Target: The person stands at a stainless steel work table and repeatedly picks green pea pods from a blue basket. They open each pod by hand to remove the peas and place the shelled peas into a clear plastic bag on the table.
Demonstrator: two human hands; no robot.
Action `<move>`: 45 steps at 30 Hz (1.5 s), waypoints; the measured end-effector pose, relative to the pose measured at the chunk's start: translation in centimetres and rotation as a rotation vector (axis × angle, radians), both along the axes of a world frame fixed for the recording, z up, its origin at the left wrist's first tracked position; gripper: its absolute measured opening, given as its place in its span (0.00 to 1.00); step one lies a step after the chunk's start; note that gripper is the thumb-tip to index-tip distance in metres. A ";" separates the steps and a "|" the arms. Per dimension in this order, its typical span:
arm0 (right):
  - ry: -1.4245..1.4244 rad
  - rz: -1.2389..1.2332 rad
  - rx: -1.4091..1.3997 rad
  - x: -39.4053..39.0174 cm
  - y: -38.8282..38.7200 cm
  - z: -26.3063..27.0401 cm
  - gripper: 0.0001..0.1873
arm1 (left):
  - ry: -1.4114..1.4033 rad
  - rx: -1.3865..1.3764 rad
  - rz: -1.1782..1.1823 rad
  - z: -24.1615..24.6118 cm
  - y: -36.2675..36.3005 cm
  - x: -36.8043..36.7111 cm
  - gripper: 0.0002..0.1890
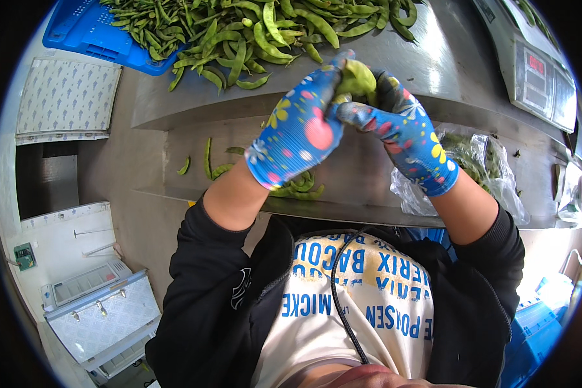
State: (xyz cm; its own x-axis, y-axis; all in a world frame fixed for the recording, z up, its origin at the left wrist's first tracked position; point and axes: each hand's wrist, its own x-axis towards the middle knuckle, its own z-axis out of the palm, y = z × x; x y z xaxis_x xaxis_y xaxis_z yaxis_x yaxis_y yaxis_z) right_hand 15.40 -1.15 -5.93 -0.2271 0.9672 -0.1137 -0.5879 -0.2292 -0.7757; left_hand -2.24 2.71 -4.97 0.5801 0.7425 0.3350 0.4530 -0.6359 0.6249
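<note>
Both hands wear blue knitted gloves printed with flowers and dots, and they meet in front of me above the steel bench's edge. Between the fingers is a broad green bean pod (358, 78), partly hidden by the gloves. My left hand (303, 123) grips its left side, and my right hand (407, 128) closes on it from the right, with dark, soiled fingertips. Just beyond lies a large pile of flat green bean pods (266, 36) on the steel worktop (383, 63). More loose pods (303, 186) rest on the lower steel ledge, partly behind my left wrist.
A blue plastic basket (85, 36) stands at the far left, with smaller pods spilling over it. On the right are a digital scale (538, 72) with a lit display and a clear plastic bag (485, 162) of pods. Blue crates (533, 330) sit lower right.
</note>
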 end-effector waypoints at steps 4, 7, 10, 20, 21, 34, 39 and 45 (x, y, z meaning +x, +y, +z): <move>0.080 -0.009 0.056 0.5 -0.1 -1.7 0.19 | 0.014 -0.001 -0.029 0.5 -1.0 0.7 0.38; 0.222 -0.001 0.111 1.4 0.2 -2.2 0.18 | -0.329 -0.618 -0.111 2.0 -0.2 0.1 0.41; 0.295 -0.107 0.095 1.7 0.3 -1.9 0.18 | -0.441 -0.811 -0.172 3.1 0.1 -0.4 0.43; -0.039 -0.151 0.029 2.6 1.2 -2.7 0.20 | -0.869 -1.000 -0.253 3.0 3.1 -3.2 0.35; -0.103 -0.067 -0.014 2.5 1.3 -2.8 0.21 | -0.937 -1.038 -0.325 2.7 3.5 -3.6 0.34; -0.165 0.144 -0.017 1.9 0.1 -1.7 0.22 | -0.855 -0.497 -0.392 2.7 3.6 -5.9 0.26; -0.205 0.154 -0.008 1.4 -0.5 0.4 0.21 | -0.124 0.420 -0.343 6.1 0.5 -7.2 0.33; 0.020 0.217 -0.042 1.3 -0.7 -0.7 0.18 | 0.463 0.457 -0.030 8.7 -3.4 -11.2 0.24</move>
State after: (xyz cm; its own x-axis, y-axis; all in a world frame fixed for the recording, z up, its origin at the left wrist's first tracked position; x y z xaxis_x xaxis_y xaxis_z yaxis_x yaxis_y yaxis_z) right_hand 16.66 -1.82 -6.63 -0.4324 0.8898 -0.1460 -0.5363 -0.3840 -0.7517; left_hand -13.48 -0.65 3.76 0.7587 0.5652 0.3238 0.5880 -0.8082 0.0329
